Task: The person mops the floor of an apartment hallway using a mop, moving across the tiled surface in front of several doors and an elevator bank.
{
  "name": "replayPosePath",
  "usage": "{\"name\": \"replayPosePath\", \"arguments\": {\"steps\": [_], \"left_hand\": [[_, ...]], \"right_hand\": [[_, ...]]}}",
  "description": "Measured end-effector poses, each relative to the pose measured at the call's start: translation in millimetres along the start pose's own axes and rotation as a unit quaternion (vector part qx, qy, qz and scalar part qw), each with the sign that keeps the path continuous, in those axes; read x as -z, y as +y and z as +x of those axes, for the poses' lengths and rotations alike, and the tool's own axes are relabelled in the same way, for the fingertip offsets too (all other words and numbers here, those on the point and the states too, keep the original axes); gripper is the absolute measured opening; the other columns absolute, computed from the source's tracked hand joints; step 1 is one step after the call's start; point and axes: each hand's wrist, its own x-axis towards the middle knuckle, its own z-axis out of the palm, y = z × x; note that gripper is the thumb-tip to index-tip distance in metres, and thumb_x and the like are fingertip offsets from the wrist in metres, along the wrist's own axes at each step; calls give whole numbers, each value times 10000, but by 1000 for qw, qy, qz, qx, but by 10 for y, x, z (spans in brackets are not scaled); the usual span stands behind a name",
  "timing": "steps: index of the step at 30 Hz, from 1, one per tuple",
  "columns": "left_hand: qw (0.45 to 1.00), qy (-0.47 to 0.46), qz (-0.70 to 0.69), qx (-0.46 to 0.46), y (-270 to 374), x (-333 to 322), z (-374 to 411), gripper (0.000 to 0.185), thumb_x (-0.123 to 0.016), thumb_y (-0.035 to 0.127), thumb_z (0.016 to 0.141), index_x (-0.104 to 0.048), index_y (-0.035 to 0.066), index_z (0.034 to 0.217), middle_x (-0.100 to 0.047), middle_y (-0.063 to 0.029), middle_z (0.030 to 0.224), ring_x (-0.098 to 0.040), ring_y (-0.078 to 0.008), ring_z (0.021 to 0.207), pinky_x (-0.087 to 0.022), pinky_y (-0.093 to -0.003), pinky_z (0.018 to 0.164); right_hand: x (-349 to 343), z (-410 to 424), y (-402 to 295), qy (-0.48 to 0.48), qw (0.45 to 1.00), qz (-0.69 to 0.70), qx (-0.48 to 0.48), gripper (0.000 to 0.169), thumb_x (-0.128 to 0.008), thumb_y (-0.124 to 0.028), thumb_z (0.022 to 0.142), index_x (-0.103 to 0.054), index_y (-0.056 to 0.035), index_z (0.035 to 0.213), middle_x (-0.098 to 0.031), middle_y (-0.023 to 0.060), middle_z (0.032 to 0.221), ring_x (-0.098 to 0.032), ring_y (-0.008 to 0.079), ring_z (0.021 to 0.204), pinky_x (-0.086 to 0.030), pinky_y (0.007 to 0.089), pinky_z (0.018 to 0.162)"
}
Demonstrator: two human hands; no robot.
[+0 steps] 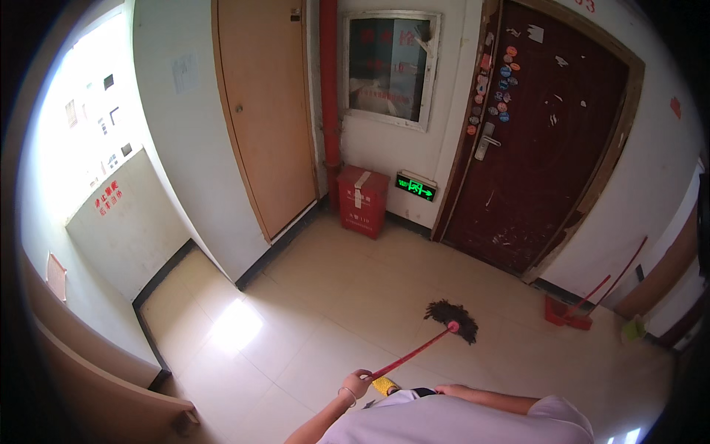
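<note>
My left hand (pixel 359 383), with a bracelet at the wrist, is closed around the upper part of a red mop handle (pixel 411 356). The handle slants away to the right, down to a dark, shaggy mop head (pixel 452 318) spread on the tiled floor (pixel 344 311). Close to my waist is my right hand (pixel 444 389), partly hidden by my light shirt, so its fingers cannot be made out. A yellow slipper (pixel 384 385) on my foot shows just below the handle.
A red fire-extinguisher box (pixel 363 205) stands against the far wall beside a red pipe (pixel 329 83). Right of it is a dark red door (pixel 543 133). A red dustpan (pixel 556 311), a broom (pixel 581 322) and a green bin (pixel 633 329) stand at right. A wooden door (pixel 100 383) juts in at lower left.
</note>
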Motion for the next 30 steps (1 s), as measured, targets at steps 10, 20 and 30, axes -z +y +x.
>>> {"name": "replayPosePath", "arguments": {"steps": [10, 20, 30], "left_hand": [[1000, -15, 7, 22, 21, 16, -46, 205, -537, 231, 739, -594, 126, 906, -579, -65, 637, -553, -130, 571, -439, -256, 549], [1000, -8, 9, 20, 21, -14, -93, 192, -533, 219, 744, -593, 122, 899, -577, -62, 630, -546, -124, 560, -438, -249, 538], [998, -10, 42, 35, 398, 59, -168, 192, -529, 236, 744, -593, 141, 899, -580, -69, 651, -549, -152, 586, -443, -272, 562]], "right_hand": [[-32, 128, 122, -18, 999, 47, 12, 285, -493, -303, 760, -557, -71, 912, -577, 65, 775, -532, 144, 753, -413, 271, 667], [-15, 406, 945, 194, 977, -66, -55, 301, -567, -357, 703, -597, -63, 760, -594, 106, 734, -560, 190, 692, -435, 301, 642], [-22, 826, 1102, 133, 986, -78, -59, 226, -529, -289, 691, -599, -92, 777, -597, 109, 790, -573, 233, 742, -441, 332, 673]]}}
